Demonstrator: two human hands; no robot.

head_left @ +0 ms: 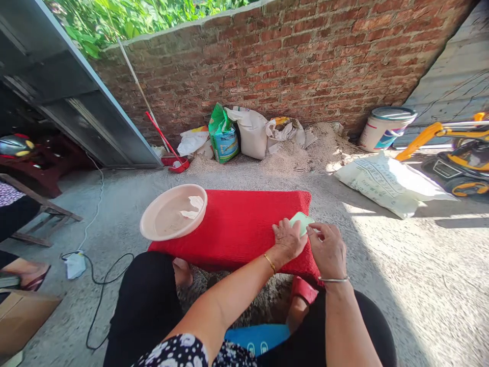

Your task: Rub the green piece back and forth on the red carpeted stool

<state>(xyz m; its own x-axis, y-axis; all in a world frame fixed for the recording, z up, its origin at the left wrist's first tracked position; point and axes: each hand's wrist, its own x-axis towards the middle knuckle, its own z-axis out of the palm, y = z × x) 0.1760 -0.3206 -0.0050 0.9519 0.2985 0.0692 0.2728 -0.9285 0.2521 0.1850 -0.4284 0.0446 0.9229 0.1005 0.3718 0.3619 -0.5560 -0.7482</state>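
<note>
At the right end of the red cloth-covered bench [244,219], a pale green, flat piece with rounded corners [301,222] shows between my hands. It looks like a small case or lid; its exact kind is unclear. My left hand [289,239] grips its left and near side, fingers bent around it, low over the cloth. My right hand [329,250] is closed in a pinch at its right edge, the fingertips partly hidden. On the bench's left end stands a pale pink basin [173,211] with torn white pieces lying inside.
Sacks [250,132] and heaped grain-like material line the brick wall [267,66]. A lidded bucket [385,130], a white sack [389,183] and a yellow toy digger [454,158] are on the right. A black cable [101,283] crosses the floor at left, near another person's foot [30,272].
</note>
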